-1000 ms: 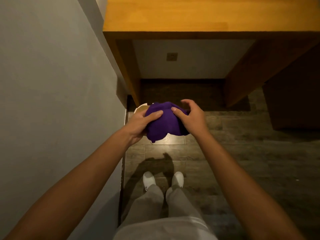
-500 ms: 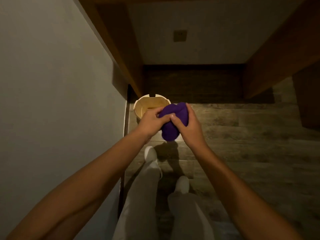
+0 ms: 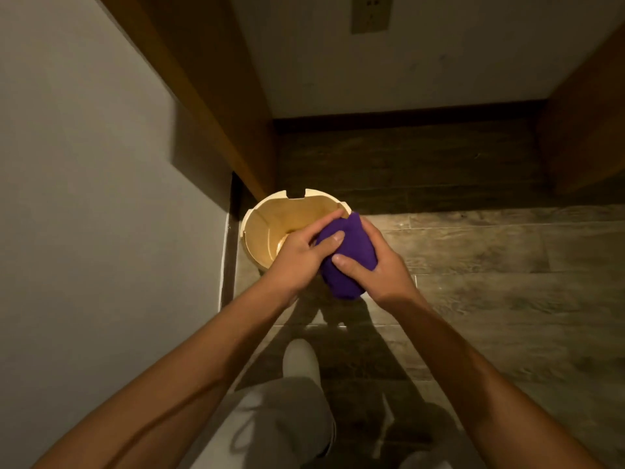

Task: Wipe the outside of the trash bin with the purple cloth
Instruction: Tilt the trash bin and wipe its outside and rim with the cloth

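A round, pale wooden trash bin (image 3: 262,218) stands on the floor in the corner between the wall and the desk leg; its inside looks empty. Just above its near right rim I hold a bunched purple cloth (image 3: 351,262) in both hands. My left hand (image 3: 301,255) grips the cloth's left side, fingers over the bin's opening. My right hand (image 3: 378,269) wraps the cloth from the right, thumb on top. The bin's near wall is hidden behind my hands.
A grey wall (image 3: 101,198) runs close along the left. A wooden desk leg (image 3: 216,96) rises behind the bin, another panel (image 3: 585,123) at the right. Wood-look floor (image 3: 490,282) spreads to the right. My foot (image 3: 301,363) is just below the hands.
The view has dropped lower and closer to the bin. Both hands have bunched the cloth tighter and carried it down to the bin's right rim. My left foot has stepped forward.
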A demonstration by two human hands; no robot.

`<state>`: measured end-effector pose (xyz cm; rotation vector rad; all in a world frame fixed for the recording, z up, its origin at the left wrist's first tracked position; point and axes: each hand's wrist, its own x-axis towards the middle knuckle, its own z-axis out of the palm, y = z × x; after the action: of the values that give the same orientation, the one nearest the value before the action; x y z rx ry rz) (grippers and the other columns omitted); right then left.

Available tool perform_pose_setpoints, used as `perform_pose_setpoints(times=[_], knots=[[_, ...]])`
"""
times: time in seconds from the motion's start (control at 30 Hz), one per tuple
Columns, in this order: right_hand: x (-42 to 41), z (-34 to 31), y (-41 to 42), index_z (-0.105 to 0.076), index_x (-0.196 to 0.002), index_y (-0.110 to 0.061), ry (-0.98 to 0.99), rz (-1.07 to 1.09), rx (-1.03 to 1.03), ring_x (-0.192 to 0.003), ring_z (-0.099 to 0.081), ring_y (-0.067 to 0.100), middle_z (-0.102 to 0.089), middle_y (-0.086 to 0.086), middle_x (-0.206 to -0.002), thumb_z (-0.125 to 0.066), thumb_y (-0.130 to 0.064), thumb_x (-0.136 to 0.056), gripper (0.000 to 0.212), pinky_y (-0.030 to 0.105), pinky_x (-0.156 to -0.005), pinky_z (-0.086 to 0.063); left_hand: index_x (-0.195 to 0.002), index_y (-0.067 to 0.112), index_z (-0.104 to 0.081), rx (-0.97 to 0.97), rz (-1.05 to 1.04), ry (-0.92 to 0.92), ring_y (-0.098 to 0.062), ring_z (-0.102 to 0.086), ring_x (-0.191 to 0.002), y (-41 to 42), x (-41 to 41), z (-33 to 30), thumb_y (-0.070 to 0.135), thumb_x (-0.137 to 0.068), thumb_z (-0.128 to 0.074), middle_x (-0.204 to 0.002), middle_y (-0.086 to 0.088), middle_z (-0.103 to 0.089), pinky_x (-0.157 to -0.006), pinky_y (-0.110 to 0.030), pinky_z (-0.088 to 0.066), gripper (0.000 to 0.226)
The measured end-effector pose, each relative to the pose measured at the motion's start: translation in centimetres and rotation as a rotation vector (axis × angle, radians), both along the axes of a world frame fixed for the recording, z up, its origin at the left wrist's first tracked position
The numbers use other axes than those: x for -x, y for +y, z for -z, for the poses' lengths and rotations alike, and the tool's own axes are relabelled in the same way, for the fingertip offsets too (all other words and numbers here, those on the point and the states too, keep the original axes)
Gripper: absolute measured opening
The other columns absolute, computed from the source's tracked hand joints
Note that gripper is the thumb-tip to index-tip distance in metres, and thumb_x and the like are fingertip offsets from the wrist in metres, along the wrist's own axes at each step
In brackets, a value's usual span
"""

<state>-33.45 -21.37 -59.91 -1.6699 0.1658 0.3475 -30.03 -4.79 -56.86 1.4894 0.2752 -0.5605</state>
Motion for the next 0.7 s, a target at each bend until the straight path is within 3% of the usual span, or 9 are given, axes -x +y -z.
perform_pose_setpoints(times=[0.13, 0.2, 0.33, 0.37, 0.4, 0.5, 0.53, 0.6, 0.7], knots=[[-1.1, 5.5, -1.2, -0.056, -0.140, -0.043, -0.062, 0.055, 0.000, -0.106, -0.070, 0.002, -0.071, -0.017, -0.121, -0.083, -0.060, -0.074, 0.073, 0.021, -0.076, -0.059, -0.138, 0.018, -0.061, -0.192, 0.109, -0.125, -0.019, -0.065, -0.112, -1.5, -1.3, 4.5, 0.023, -0.102, -0.060, -0.122, -0.002, -0.068, -0.089, -0.033, -0.059, 0.036], [-1.5, 7.3, -1.6, -0.062, -0.133, -0.041, -0.058, 0.096, -0.020, -0.101, -0.070, 0.001, -0.073, -0.015, -0.116, -0.084, -0.059, -0.069, 0.070, 0.020, -0.073, -0.058, -0.136, 0.016, -0.062, -0.262, 0.149, -0.192, -0.018, -0.066, -0.110, -1.9, -1.7, 6.2, 0.027, -0.101, -0.060, -0.120, -0.002, -0.069, -0.085, -0.030, -0.059, 0.037], [-2.7, 9.3, -3.2, -0.067, -0.112, -0.050, -0.038, 0.141, -0.060, -0.093, -0.071, -0.002, -0.074, -0.025, -0.104, -0.086, -0.057, -0.062, 0.054, 0.015, -0.068, -0.055, -0.136, 0.027, -0.058, -0.036, -0.030, -0.046, -0.023, -0.069, -0.097, -1.9, -2.7, 8.3, 0.033, -0.103, -0.056, -0.124, -0.011, -0.066, -0.067, -0.032, -0.059, 0.033], [-2.9, 9.6, -3.7, -0.067, -0.112, -0.049, -0.046, 0.154, -0.065, -0.092, -0.070, -0.002, -0.074, -0.025, -0.104, -0.086, -0.056, -0.062, 0.055, 0.015, -0.067, -0.055, -0.138, 0.027, -0.054, -0.056, -0.058, -0.055, -0.023, -0.070, -0.092, -1.7, -2.6, 8.8, 0.033, -0.104, -0.053, -0.124, -0.015, -0.066, -0.068, -0.033, -0.059, 0.035], [-3.1, 10.0, -4.3, -0.067, -0.114, -0.047, -0.051, 0.176, -0.072, -0.093, -0.071, 0.000, -0.075, -0.021, -0.105, -0.087, -0.054, -0.063, 0.056, 0.018, -0.068, -0.056, -0.141, 0.026, -0.052, -0.196, -0.001, -0.129, -0.023, -0.069, -0.093, -1.2, -2.6, 9.5, 0.034, -0.105, -0.052, -0.125, -0.017, -0.065, -0.074, -0.034, -0.058, 0.037], [-3.2, 11.6, -5.6, -0.066, -0.122, -0.040, -0.047, 0.286, -0.132, -0.095, -0.074, 0.009, -0.074, -0.011, -0.114, -0.086, -0.053, -0.065, 0.061, 0.024, -0.068, -0.058, -0.146, 0.029, -0.051, -0.916, 0.625, -0.498, -0.024, -0.055, -0.124, 0.5, -1.9, 12.6, 0.045, -0.101, -0.053, -0.141, -0.008, -0.059, -0.102, -0.042, -0.045, 0.047], [-2.9, 12.2, -6.1, -0.064, -0.121, -0.041, -0.043, 0.328, -0.154, -0.094, -0.074, 0.009, -0.073, -0.009, -0.115, -0.086, -0.056, -0.063, 0.063, 0.022, -0.066, -0.059, -0.147, 0.030, -0.050, -1.050, 0.764, -0.549, -0.025, -0.051, -0.128, 0.5, -1.3, 13.4, 0.049, -0.099, -0.054, -0.142, -0.006, -0.058, -0.104, -0.043, -0.042, 0.051], [-2.5, 13.1, -7.0, -0.061, -0.123, -0.040, -0.017, 0.408, -0.190, -0.097, -0.074, 0.014, -0.069, -0.006, -0.120, -0.086, -0.061, -0.059, 0.072, 0.022, -0.063, -0.059, -0.149, 0.033, -0.045, -1.119, 0.772, -0.534, -0.026, -0.053, -0.125, 0.0, -0.1, 14.6, 0.050, -0.096, -0.059, -0.135, -0.004, -0.063, -0.101, -0.043, -0.044, 0.058], [-2.2, 14.0, -8.1, -0.060, -0.126, -0.032, 0.037, 0.468, -0.247, -0.104, -0.072, 0.022, -0.067, 0.000, -0.125, -0.086, -0.063, -0.055, 0.083, 0.024, -0.062, -0.059, -0.154, 0.035, -0.032, -1.194, 0.630, -0.602, -0.026, -0.062, -0.113, -0.8, 0.8, 16.3, 0.032, -0.096, -0.065, -0.124, -0.008, -0.068, -0.092, -0.042, -0.054, 0.067]])
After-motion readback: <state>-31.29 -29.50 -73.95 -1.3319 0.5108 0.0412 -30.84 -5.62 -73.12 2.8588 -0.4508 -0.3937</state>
